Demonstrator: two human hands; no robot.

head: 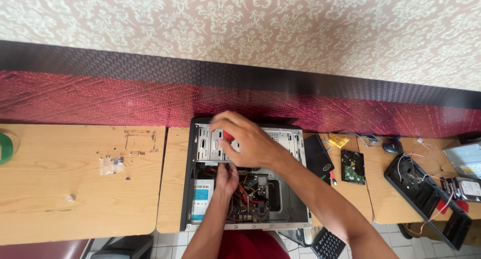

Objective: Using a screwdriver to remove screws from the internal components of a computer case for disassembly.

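Observation:
An open desktop computer case (298, 154) lies on its side on a wooden desk, its circuit board and coloured wires (250, 194) showing. My right hand (248, 139) reaches over the metal drive cage (206, 144) at the far end and holds a small red object (228, 135), which my fingers mostly hide. Lower down, my left hand (227, 176) is inside the case among the wires, just below the drive cage. Whether it grips anything is hidden. A power supply with a pale label (202, 195) sits at the case's left side.
A small clear bag of screws (111, 164) lies on the left desk (75, 189). To the right lie a black flat drive (317, 154), a bare hard drive (352, 167), a mouse (392, 147), a black case panel (426, 199) and another hard drive (468, 189). A keyboard (328, 244) sits below.

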